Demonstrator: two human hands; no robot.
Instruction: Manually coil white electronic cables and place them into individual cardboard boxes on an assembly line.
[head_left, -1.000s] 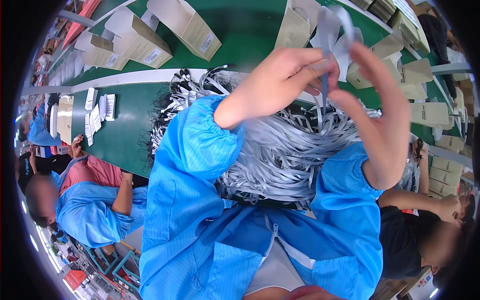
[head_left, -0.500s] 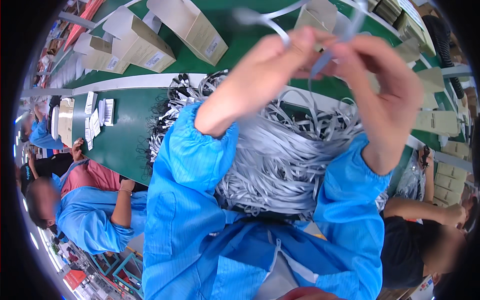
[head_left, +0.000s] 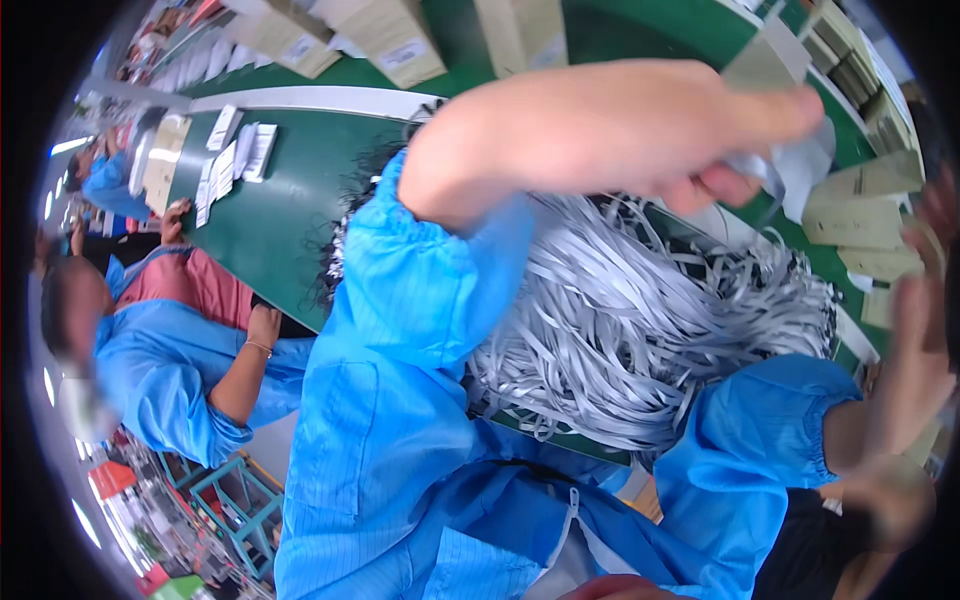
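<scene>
A large heap of flat light-grey straps (head_left: 610, 320) with black ends lies on the green bench in front of me. Above its far side, my left hand (head_left: 690, 135) reaches across to the right, its fingers curled round a grey strap (head_left: 768, 180); its thumb points right. Motion blur hides the exact grip. At the right edge is my right hand (head_left: 915, 320), smeared by motion, so its fingers cannot be made out. Cream cardboard boxes (head_left: 850, 220) stand between the two hands on the far side.
More open cream boxes (head_left: 400, 45) stand along the far belt, behind a white rail (head_left: 310, 98). White printed slips (head_left: 230, 165) lie on the green bench (head_left: 290, 200) at left. A co-worker in a blue coat (head_left: 190, 350) sits at left; another in black (head_left: 820, 550) is at lower right.
My hands, which were together over the heap with a strap, have parted. The left one has swung right with a strap; the right one has moved out to the far right edge.
</scene>
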